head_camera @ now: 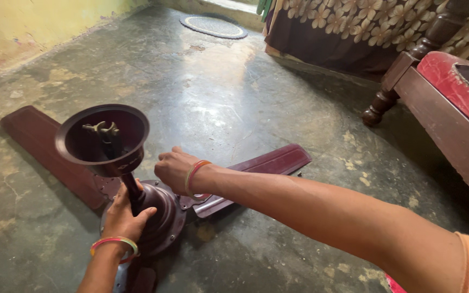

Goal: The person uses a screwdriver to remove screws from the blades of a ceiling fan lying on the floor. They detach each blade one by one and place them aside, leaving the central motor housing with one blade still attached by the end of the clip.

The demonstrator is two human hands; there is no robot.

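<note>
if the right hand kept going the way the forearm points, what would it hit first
Most likely the downrod of the ceiling fan, just beyond the right hand, below the cup-shaped canopy. The left hand grips the rod's base at the motor housing. Depth is unclear, so the fist might pass in front of it.

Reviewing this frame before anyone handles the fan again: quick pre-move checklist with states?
1. Left hand gripping the downrod at the motor housing: ok.
2. Right hand contact: closed over the motor top; what its fingers hold: cannot tell.
3. Canopy cup upright on the rod: ok.
4. Blades flat on the floor: ok.
5. Blade screws tight: cannot tell.
6. Bed leg apart from the fan: ok.
</note>
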